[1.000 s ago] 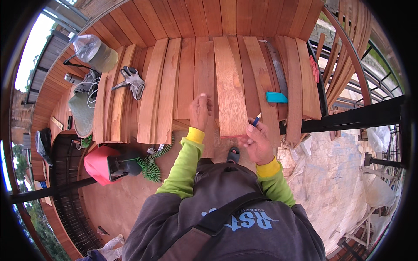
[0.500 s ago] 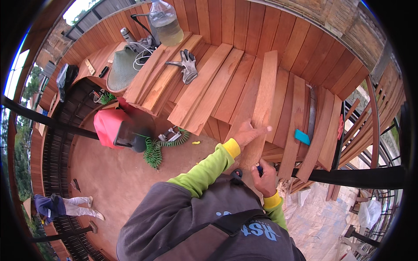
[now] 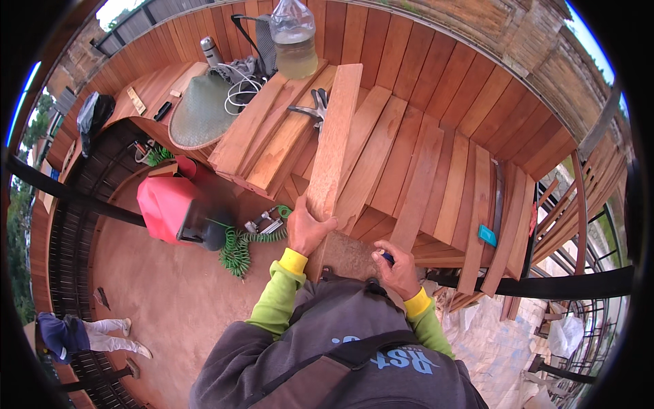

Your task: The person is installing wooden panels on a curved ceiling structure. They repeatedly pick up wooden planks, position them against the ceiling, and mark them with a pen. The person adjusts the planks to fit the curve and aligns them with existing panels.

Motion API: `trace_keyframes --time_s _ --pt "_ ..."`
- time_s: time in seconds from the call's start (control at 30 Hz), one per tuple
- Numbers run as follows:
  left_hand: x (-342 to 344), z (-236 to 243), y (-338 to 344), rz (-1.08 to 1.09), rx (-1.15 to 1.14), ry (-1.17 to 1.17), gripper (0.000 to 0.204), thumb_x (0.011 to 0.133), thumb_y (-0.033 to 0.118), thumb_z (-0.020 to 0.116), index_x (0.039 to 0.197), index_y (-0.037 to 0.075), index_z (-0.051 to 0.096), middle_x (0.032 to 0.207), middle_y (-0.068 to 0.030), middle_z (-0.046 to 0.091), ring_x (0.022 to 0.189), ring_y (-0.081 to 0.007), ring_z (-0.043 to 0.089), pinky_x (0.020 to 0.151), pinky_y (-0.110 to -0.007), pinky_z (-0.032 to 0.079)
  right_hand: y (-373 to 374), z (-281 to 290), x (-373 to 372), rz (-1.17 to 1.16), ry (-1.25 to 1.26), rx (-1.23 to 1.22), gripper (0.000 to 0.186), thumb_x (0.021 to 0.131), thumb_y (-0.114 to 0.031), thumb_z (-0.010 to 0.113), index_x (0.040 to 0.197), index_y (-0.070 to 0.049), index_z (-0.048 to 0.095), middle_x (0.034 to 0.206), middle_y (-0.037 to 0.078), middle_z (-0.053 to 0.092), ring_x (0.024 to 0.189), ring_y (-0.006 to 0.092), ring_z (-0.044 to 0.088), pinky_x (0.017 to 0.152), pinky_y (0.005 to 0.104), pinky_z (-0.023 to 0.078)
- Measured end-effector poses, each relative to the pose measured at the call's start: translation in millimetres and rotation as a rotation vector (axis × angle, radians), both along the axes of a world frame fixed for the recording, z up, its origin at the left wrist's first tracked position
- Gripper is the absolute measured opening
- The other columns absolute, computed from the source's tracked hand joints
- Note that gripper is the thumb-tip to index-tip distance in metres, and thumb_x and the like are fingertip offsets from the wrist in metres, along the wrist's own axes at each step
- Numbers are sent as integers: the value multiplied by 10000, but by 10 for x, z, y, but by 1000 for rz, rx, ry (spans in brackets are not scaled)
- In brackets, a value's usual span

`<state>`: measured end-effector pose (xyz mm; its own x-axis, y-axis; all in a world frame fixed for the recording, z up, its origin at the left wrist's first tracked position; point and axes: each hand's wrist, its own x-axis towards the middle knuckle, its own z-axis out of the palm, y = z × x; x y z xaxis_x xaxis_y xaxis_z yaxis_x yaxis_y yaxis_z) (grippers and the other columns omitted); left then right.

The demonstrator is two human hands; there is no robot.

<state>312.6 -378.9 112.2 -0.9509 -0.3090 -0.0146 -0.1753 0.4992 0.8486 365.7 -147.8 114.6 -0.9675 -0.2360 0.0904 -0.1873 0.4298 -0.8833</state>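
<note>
My left hand (image 3: 308, 226) is closed around the lower part of a wooden plank (image 3: 336, 140), its thumb across the near face. The plank is tilted up and leads away from me over other boards. My right hand (image 3: 399, 271) is curled around a small dark blue object (image 3: 387, 258); most of it is hidden by the fingers, so its kind does not show. It is held apart from the plank, near the front end of a loose board (image 3: 417, 198). Behind the raised plank lies a grey and black work glove (image 3: 313, 108), partly covered from view.
Loose boards lie across a curved wooden bench with a slatted backrest (image 3: 436, 61). On it are a large water bottle (image 3: 294, 44), a woven conical hat (image 3: 204, 112) and a turquoise block (image 3: 487, 236). A red-covered machine (image 3: 167, 204) and green coiled hose (image 3: 235, 255) are below. Another person (image 3: 65, 337) stands far left.
My left hand has carried the plank to the left, now in front of the glove. My right hand, still around the blue object, has come away from the plank's end. The view has shifted slightly.
</note>
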Motion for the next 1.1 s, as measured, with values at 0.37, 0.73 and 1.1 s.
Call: trace_keyframes --time_s 0.37,0.73,1.1 --pt "193 -75 -1350 151 -197 22 741 563 283 772 1159 -44 477 937 -231 635 871 -374 635 778 -400 501 -813 -271 -1497 -52 271 171 339 815 -96 611 1136 -24 529 1014 180 604 906 356 617 777 405 499" --pt "827 -178 -1431 68 -319 -67 769 541 268 742 1207 -13 479 1037 -219 614 871 -369 635 751 -414 518 -1600 -690 -2931 -12 167 820 255 784 -159 642 979 -4 591 1030 190 606 923 402 612 797 472 491" --pt "-334 119 -1414 2 -455 -126 645 567 245 740 1098 -29 497 1053 -219 532 920 -414 593 762 -468 502 -875 692 -2343 -636 234 -872 88 916 -59 530 880 -3 587 662 13 549 473 36 417 374 194 288"
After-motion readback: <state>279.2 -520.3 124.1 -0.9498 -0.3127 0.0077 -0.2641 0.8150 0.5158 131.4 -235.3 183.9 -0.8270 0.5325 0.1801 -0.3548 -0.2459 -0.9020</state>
